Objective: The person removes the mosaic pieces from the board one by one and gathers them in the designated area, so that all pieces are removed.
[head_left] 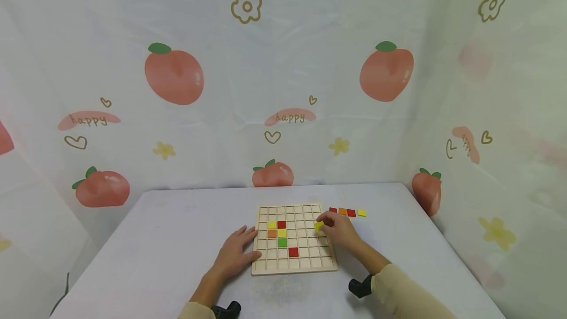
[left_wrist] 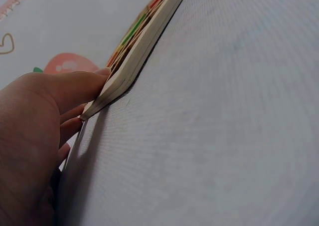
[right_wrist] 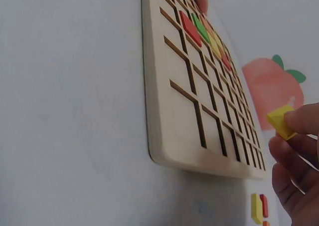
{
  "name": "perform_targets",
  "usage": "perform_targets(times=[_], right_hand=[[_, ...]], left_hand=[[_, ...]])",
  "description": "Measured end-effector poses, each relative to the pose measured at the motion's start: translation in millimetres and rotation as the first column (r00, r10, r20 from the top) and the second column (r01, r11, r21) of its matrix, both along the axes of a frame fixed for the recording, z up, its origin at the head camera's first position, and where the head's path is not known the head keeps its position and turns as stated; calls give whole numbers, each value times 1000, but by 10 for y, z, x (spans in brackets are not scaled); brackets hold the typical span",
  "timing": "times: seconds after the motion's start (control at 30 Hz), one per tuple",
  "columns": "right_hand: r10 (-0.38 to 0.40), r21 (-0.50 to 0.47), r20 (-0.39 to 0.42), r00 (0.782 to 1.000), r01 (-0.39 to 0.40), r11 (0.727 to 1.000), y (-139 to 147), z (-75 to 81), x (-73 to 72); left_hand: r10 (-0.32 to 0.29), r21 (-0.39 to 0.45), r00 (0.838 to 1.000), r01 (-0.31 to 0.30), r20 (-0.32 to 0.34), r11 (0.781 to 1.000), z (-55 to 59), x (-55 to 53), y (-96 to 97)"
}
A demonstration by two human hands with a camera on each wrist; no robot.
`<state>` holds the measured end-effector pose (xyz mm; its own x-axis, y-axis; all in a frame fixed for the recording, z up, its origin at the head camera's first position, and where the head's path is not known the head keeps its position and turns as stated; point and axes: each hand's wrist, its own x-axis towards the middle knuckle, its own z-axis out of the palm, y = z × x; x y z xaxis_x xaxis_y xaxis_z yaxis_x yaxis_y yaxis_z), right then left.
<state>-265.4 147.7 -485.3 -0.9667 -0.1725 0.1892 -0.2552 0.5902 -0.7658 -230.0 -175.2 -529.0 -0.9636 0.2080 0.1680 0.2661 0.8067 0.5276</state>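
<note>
A wooden grid board (head_left: 310, 262) lies on the table with several coloured square tiles in its cells: yellow, orange, green and red, including a red tile (head_left: 293, 252) near the front. My left hand (head_left: 232, 254) rests against the board's left edge; in the left wrist view its thumb (left_wrist: 82, 88) touches the rim and the fingers lie along the side. Over the board's right side, my right hand (head_left: 340, 230) pinches a yellow tile (head_left: 319, 226) between thumb and fingertips. The right wrist view shows this yellow tile (right_wrist: 282, 121) held above the board's surface, tilted.
Beyond the right hand, a row of loose tiles lies on the white table (head_left: 177, 240), with a yellow tile (head_left: 362, 212) at its right end and a red tile (head_left: 351, 213) beside it. A printed curtain (head_left: 283, 63) hangs behind the table and along its sides.
</note>
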Motion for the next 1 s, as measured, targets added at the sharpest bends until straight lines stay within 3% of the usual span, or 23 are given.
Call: perform_targets(times=[0.2, 0.47, 1.0], right_hand=[[-42, 25, -10, 999, 42, 999, 114, 31, -34], [-71, 50, -75, 995, 75, 996, 311, -39, -106], [-202, 97, -9, 979, 202, 974, 647, -111, -177]], left_hand=[[2, 0, 1000, -2, -5, 1000, -1, 5, -3], [-3, -3, 1000, 3, -9, 1000, -23, -6, -13], [-26, 26, 999, 26, -34, 999, 0, 12, -14]])
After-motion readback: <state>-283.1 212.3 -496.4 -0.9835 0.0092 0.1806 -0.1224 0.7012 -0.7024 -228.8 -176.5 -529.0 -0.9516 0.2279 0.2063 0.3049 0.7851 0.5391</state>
